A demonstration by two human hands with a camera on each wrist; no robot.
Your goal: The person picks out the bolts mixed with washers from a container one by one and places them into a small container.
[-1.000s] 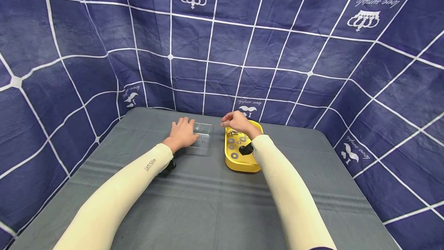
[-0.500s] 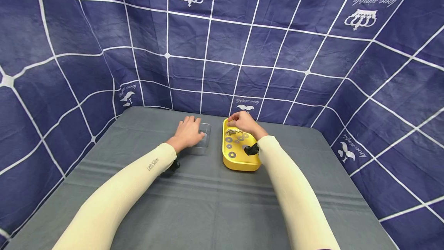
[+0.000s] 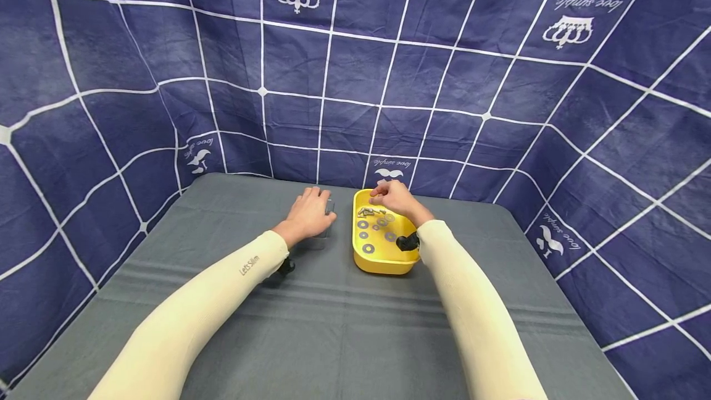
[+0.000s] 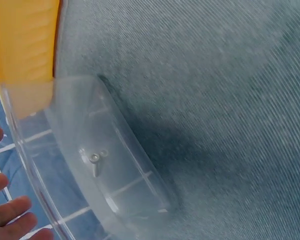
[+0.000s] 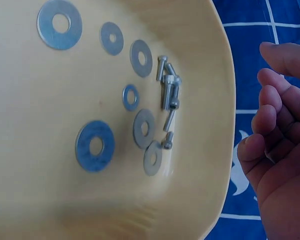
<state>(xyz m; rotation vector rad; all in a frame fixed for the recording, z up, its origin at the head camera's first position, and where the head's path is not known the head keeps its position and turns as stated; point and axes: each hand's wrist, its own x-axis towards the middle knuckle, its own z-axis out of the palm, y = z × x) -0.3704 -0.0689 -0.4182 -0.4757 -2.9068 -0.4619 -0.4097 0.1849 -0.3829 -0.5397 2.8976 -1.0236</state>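
The right hand [image 3: 395,197] hovers over the far end of the yellow tray [image 3: 382,261], fingers loosely curled and holding nothing. Below it in the tray lie screws [image 5: 168,95] and washers [image 5: 94,145]. The left hand [image 3: 311,215] rests flat, fingers relaxed, on a clear box [image 4: 115,165] just left of the tray; one screw [image 4: 94,161] lies inside.

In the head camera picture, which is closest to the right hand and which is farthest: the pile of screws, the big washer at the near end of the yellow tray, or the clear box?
From the right hand:
1. Pile of screws, just beside its fingertips in the yellow tray.
2. Big washer, at the tray's near end.
3. Clear box, left of the tray, under the left hand.
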